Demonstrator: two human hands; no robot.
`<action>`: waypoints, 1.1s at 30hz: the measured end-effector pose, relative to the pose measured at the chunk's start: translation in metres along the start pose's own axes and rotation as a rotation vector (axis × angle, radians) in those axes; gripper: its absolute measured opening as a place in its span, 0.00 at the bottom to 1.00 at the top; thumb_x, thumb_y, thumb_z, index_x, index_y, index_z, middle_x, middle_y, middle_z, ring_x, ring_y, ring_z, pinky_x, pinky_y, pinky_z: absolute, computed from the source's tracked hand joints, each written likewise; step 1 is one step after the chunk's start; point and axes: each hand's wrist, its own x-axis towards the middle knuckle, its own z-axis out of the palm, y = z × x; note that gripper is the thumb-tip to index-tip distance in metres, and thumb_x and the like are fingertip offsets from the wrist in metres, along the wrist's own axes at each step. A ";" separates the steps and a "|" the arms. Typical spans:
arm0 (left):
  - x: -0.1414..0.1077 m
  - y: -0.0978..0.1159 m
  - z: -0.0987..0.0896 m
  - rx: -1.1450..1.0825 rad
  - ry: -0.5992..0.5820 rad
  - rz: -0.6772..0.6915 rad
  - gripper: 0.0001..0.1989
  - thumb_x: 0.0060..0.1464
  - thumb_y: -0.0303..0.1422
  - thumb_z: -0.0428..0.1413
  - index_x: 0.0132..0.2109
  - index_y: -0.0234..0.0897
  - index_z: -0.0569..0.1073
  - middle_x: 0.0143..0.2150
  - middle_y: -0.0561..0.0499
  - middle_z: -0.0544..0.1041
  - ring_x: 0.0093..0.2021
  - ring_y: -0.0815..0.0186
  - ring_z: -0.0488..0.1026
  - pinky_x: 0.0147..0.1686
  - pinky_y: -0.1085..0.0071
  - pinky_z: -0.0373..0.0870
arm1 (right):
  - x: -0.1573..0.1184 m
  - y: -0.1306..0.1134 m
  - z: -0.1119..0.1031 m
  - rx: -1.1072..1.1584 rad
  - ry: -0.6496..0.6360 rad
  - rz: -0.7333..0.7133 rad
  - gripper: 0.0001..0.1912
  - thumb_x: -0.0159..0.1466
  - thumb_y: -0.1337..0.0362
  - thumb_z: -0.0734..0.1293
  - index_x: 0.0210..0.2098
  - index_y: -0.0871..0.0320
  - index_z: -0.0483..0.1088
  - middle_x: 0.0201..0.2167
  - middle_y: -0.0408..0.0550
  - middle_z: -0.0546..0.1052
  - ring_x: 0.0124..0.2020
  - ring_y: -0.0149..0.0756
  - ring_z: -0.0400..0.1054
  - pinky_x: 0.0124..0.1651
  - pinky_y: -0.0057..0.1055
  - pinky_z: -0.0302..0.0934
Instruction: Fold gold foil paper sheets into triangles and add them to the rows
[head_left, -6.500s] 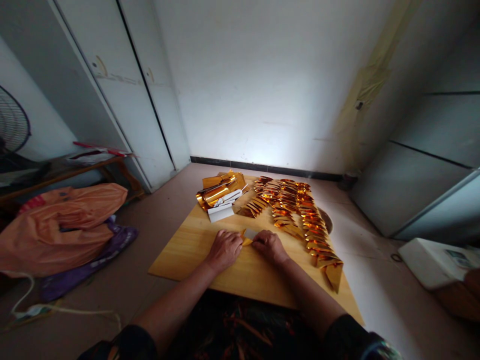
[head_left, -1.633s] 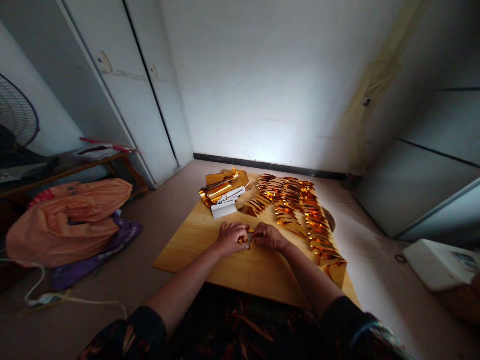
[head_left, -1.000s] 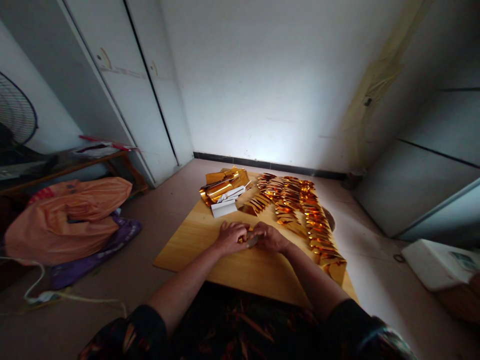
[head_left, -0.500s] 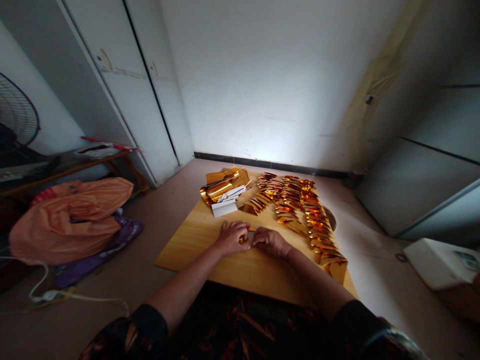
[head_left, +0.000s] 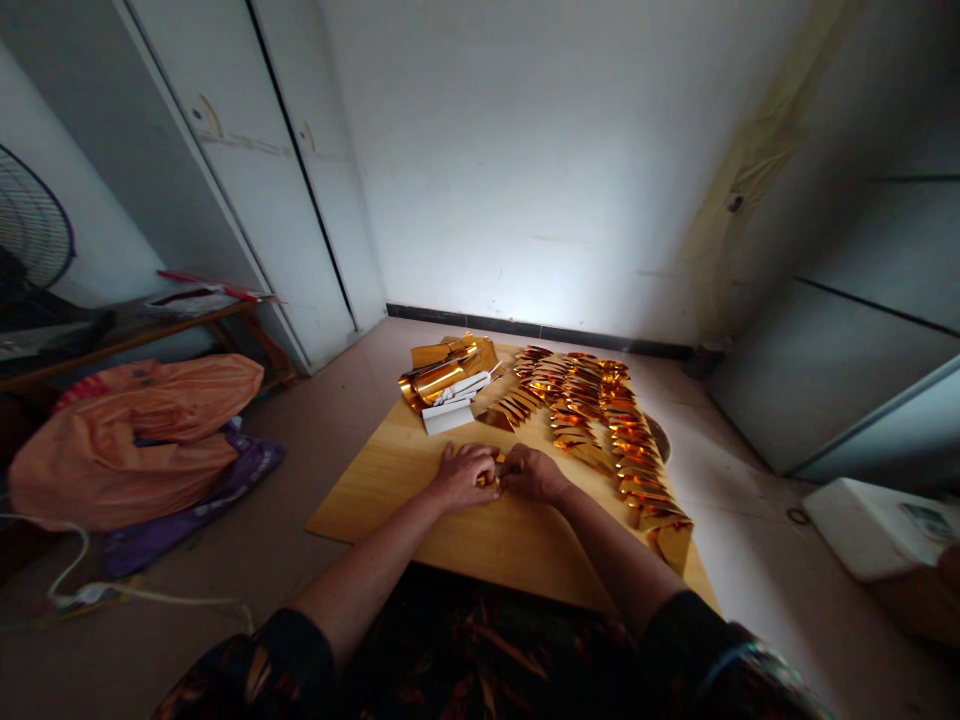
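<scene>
Both hands meet over the near middle of a wooden board (head_left: 375, 490). My left hand (head_left: 466, 472) is closed on a small piece of gold foil paper (head_left: 491, 481), pressing it near the board. My right hand (head_left: 534, 473) pinches the right side of the same piece; its fingertips partly hide it. Beyond my hands lie loose gold foil sheets (head_left: 442, 380) and a white folded paper piece (head_left: 448, 416). To the right, rows of folded gold foil pieces (head_left: 634, 440) overlap one another along the board's edge.
Orange cloth or bag (head_left: 135, 430) and a purple bag (head_left: 195, 495) lie left of the board, near a white cable (head_left: 172, 597). A white box (head_left: 881, 525) stands at right. A fan (head_left: 34, 220) and a low wooden shelf (head_left: 217, 320) are at left; a wall rises behind.
My right hand has shifted slightly left and closer to the left hand, covering more of the foil piece. My left hand stays almost in place.
</scene>
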 end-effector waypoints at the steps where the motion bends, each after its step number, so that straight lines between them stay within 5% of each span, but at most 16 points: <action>1: 0.000 0.000 0.000 -0.002 -0.006 0.000 0.09 0.45 0.39 0.62 0.33 0.41 0.73 0.60 0.52 0.69 0.61 0.53 0.60 0.61 0.46 0.43 | 0.000 -0.003 -0.001 -0.014 -0.010 0.020 0.06 0.57 0.63 0.68 0.33 0.53 0.77 0.38 0.42 0.75 0.37 0.31 0.68 0.36 0.23 0.57; 13: 0.003 -0.003 0.001 -0.007 -0.029 -0.006 0.11 0.44 0.40 0.63 0.34 0.41 0.75 0.61 0.52 0.68 0.62 0.52 0.58 0.62 0.49 0.45 | -0.004 -0.018 0.001 -0.079 0.028 0.195 0.06 0.57 0.63 0.68 0.34 0.55 0.75 0.39 0.44 0.75 0.36 0.31 0.68 0.33 0.23 0.54; 33: 0.006 0.007 0.009 0.033 0.058 -0.087 0.09 0.47 0.39 0.62 0.31 0.40 0.73 0.58 0.54 0.70 0.59 0.55 0.62 0.61 0.48 0.45 | -0.002 -0.001 0.018 0.029 0.184 0.175 0.10 0.52 0.73 0.66 0.33 0.57 0.74 0.35 0.45 0.73 0.34 0.31 0.67 0.36 0.24 0.57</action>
